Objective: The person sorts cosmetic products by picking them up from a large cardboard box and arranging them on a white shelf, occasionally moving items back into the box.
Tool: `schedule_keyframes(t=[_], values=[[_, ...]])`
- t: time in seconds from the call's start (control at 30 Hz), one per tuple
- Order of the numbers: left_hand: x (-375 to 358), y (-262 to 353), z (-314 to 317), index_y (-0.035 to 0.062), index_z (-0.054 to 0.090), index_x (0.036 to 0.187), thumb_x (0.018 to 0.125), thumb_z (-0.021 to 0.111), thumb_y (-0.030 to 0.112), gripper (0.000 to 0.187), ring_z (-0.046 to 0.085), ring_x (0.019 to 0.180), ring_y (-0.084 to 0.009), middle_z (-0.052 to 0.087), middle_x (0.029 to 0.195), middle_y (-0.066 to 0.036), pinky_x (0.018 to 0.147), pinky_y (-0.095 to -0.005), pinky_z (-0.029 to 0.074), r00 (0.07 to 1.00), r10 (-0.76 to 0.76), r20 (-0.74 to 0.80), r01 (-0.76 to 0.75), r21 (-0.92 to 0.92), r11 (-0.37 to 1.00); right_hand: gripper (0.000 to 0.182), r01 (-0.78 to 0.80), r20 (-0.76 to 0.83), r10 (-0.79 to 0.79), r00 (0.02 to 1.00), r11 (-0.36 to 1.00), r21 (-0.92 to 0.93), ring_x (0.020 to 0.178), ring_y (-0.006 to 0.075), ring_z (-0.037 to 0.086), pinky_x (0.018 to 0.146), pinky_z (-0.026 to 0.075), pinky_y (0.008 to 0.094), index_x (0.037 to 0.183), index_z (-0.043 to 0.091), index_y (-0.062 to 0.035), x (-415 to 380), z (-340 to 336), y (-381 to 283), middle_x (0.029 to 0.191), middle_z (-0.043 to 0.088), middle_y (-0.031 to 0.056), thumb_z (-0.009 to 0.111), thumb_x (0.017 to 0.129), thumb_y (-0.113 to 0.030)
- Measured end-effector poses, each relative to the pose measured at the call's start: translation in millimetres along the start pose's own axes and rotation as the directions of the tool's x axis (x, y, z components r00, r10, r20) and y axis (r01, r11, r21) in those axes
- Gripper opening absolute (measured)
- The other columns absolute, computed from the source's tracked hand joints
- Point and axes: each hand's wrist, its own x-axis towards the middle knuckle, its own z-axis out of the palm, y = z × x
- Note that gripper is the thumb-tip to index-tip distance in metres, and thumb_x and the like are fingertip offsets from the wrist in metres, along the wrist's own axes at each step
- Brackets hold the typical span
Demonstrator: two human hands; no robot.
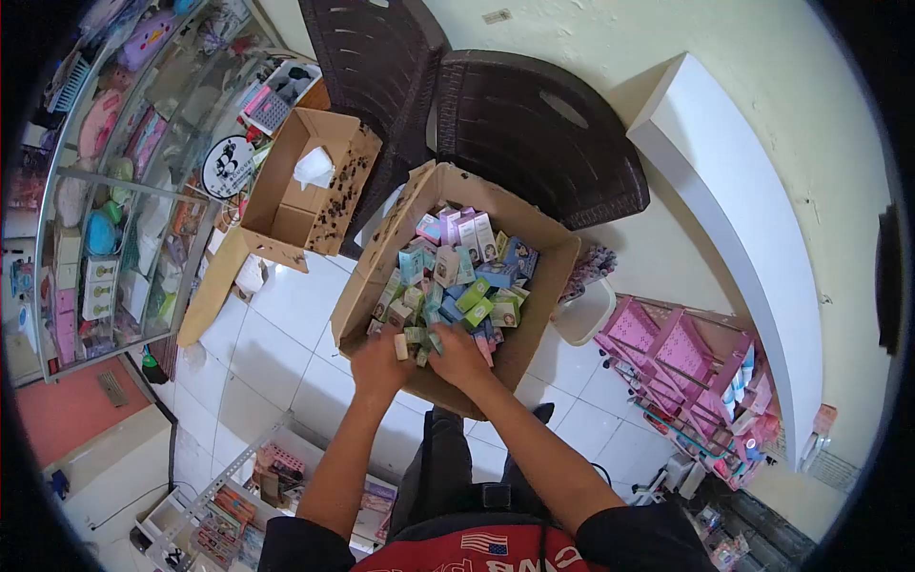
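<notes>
A large cardboard box [545, 319] stands open in front of me, filled with a jumble of small product cartons [474, 303] in green, blue, purple, pink and white. My left hand [378, 364] reaches over the near left rim, its fingers closed on a small beige carton [401, 347]. Beside it, my right hand [459, 357] dips in among the cartons at the near side. Its fingers are curled around a small teal carton [435, 339], partly hidden by the hand.
Two dark brown plastic chairs [538, 124] stand behind the box. A second cardboard box [278, 181] with white paper inside sits to the left, near a glass display case [114, 191]. On the right are a curved white shelf [739, 181] and a rack with pink baskets [667, 348].
</notes>
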Motion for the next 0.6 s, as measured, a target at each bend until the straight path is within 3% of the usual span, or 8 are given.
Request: schedule_keyframes(t=[0.13, 0.27, 0.33, 0.47, 0.6], values=[[8, -30, 0, 0.0159, 0.056, 0.114, 0.068, 0.083, 0.026, 0.055, 0.071, 0.088, -0.0358, 0.07, 0.094, -0.015, 0.074, -0.0487, 0.057, 0.997, 0.064, -0.032, -0.061, 0.083, 0.995, 0.045, -0.018, 0.004, 0.018, 1.0, 0.987, 0.159, 0.105, 0.0456, 0.061, 0.092, 0.05, 0.0481, 0.121, 0.06, -0.0055, 21, 15, -16, 0.115, 0.058, 0.0278, 0.072, 0.078, -0.013], [18, -39, 3, 0.0164, 0.056, 0.111, 0.067, 0.083, 0.024, 0.053, 0.071, 0.087, -0.0346, 0.071, 0.092, -0.013, 0.075, -0.0483, 0.057, 0.997, 0.071, 0.011, -0.072, 0.12, 0.99, 0.05, 0.026, 0.017, -0.028, 0.999, 0.994, 0.104, 0.106, 0.0482, 0.061, 0.091, 0.052, 0.0517, 0.126, 0.057, -0.0043, 26, 59, -11, 0.113, 0.058, 0.0291, 0.071, 0.078, -0.01], [23, -30, -2, 0.0162, 0.055, 0.109, 0.065, 0.084, 0.021, 0.052, 0.071, 0.086, -0.0356, 0.07, 0.09, -0.013, 0.077, -0.0486, 0.057, 0.985, 0.003, 0.174, -0.026, 0.127, 0.992, 0.046, 0.004, -0.001, -0.004, 1.0, 1.0, 0.012, 0.104, 0.0491, 0.063, 0.087, 0.055, 0.0538, 0.127, 0.057, -0.004, 21, 69, -14, 0.112, 0.058, 0.0289, 0.067, 0.082, -0.009], [24, -30, 2, 0.0147, 0.054, 0.114, 0.068, 0.083, 0.022, 0.055, 0.07, 0.092, -0.0385, 0.07, 0.095, -0.016, 0.079, -0.0509, 0.056, 0.982, 0.045, 0.186, -0.08, 0.181, 0.98, 0.041, 0.049, 0.016, -0.049, 0.999, 0.999, -0.001, 0.102, 0.048, 0.065, 0.085, 0.056, 0.0539, 0.127, 0.057, -0.0044, 10, 54, -23, 0.113, 0.058, 0.0285, 0.06, 0.086, -0.007], [24, -29, -9, 0.0181, 0.057, 0.11, 0.065, 0.084, 0.021, 0.052, 0.07, 0.097, -0.0375, 0.069, 0.098, -0.016, 0.083, -0.0491, 0.057, 0.965, 0.077, 0.251, -0.105, 0.102, 0.989, 0.036, -0.008, 0.091, 0.016, 0.996, 0.996, -0.093, 0.102, 0.0477, 0.065, 0.084, 0.056, 0.0546, 0.125, 0.057, -0.0034, 7, 44, -34, 0.113, 0.058, 0.0285, 0.055, 0.089, -0.005]])
